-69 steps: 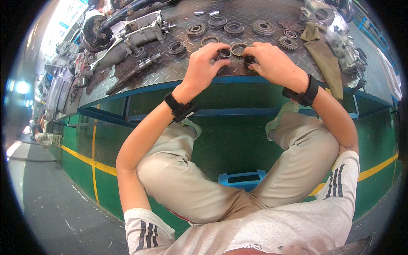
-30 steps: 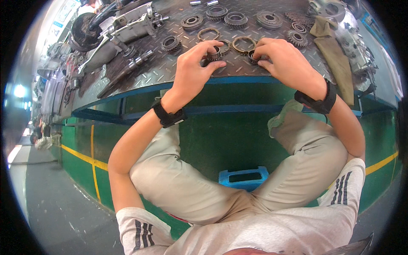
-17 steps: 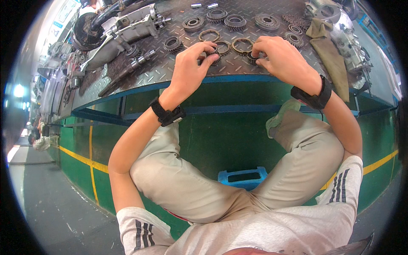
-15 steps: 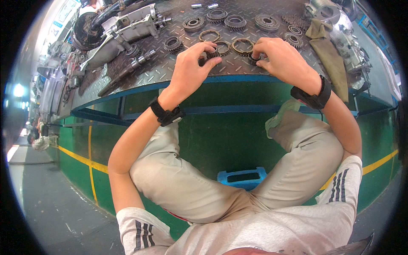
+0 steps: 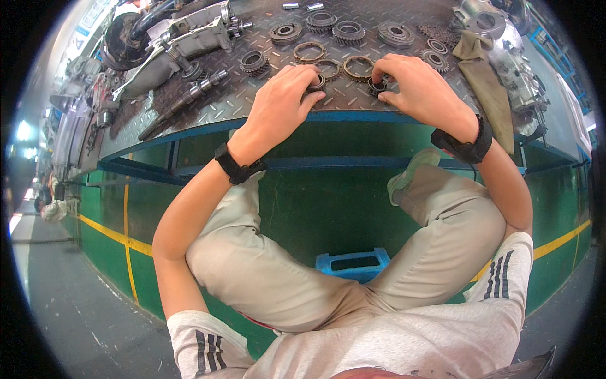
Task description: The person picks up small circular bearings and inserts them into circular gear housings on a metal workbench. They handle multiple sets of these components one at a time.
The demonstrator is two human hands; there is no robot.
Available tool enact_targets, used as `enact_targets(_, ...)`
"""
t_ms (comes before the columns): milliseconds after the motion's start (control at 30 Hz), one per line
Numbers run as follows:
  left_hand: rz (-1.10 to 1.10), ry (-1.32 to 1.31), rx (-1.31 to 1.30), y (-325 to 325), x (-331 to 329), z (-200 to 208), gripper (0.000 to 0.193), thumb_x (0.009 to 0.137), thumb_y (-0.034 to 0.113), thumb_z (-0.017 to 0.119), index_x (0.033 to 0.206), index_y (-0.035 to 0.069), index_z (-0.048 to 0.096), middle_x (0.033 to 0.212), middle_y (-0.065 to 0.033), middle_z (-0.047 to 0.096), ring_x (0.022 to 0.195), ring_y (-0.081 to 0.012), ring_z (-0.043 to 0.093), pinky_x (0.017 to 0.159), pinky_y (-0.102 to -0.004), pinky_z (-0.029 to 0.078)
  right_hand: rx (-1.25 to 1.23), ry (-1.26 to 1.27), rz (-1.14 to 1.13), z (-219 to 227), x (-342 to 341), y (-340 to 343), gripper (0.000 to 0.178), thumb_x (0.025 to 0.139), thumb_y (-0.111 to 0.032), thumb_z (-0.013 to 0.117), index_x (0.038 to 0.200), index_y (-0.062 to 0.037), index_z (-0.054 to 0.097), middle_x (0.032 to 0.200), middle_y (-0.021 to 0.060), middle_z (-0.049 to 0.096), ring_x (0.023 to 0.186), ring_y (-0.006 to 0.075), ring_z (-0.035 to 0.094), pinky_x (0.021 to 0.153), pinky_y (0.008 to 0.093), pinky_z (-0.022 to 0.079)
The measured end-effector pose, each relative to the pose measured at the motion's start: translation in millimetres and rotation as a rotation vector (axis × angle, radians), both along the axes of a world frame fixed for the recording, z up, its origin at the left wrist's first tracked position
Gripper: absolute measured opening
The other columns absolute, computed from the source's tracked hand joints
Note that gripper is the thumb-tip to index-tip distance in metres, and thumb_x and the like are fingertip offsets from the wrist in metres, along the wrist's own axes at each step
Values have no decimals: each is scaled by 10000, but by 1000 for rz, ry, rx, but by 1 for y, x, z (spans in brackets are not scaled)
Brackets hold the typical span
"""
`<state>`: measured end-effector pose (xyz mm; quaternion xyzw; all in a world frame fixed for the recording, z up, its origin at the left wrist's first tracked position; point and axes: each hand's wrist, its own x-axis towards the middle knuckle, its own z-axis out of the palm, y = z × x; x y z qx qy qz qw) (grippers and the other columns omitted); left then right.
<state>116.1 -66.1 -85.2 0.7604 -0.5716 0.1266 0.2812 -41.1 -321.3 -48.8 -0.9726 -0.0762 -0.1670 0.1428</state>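
My left hand (image 5: 282, 95) is closed, thumb and fingers pinching a small dark ribbed needle bearing (image 5: 320, 83) low over the table's front edge. A second needle bearing (image 5: 377, 86) is in the grip of my right hand (image 5: 421, 87), its fingertips curled round the top. My fingers partly hide both bearings, and I cannot tell whether either rests on the metal. Just beyond them lie three thin brass-coloured rings: one ring (image 5: 310, 44) farther back, another ring (image 5: 337, 74) beside my left fingertips, and a larger ring (image 5: 358, 58) close to my right fingertips.
Several gears, among them a gear (image 5: 254, 62) and a gear (image 5: 349, 33), lie across the steel-plate table (image 5: 240, 95). A shaft (image 5: 183, 104) and gearbox housing (image 5: 183, 54) sit left. At right are a cloth (image 5: 486, 82) and metal casing (image 5: 514, 69). A blue stool (image 5: 353, 274) stands below.
My left hand has lowered slightly with its bearing, which now shows its open top more. The right hand keeps its grip almost unmoved. The whole view has shifted a little.
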Motion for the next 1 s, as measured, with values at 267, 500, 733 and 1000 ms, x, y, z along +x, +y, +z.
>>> enact_targets(267,26,87,-24,1,3,5,243,932,165,805,1092,28,684,1263,-132,749,1194,-356,682,1013,-424,540,-32,67,-7,-4,3,-2,155,879,-82,786,998,-13,716,1123,118,713,1124,384,661,999,461,517)
enact_targets(500,-15,22,-23,-17,2,7,189,954,173,776,1039,24,698,1342,-137,723,1261,-360,653,1070,-438,512,-39,31,-2,1,2,-14,188,889,-90,781,1041,-22,693,1097,124,703,1127,389,647,1003,464,508)
enact_targets(733,92,7,-45,34,12,-4,323,880,210,823,1125,43,696,1189,-158,718,1162,-372,667,1000,-470,537,19,-23,157,-7,33,22,223,850,-90,789,1050,-47,702,1033,149,708,1045,379,677,932,477,539)
enact_targets(1000,-30,143,-57,-10,-6,-3,365,817,226,852,1053,40,644,1040,-209,686,1043,-430,669,903,-525,540,143,108,-19,1,-10,7,350,804,26,794,1094,20,598,1033,216,666,1007,424,650,916,462,512)
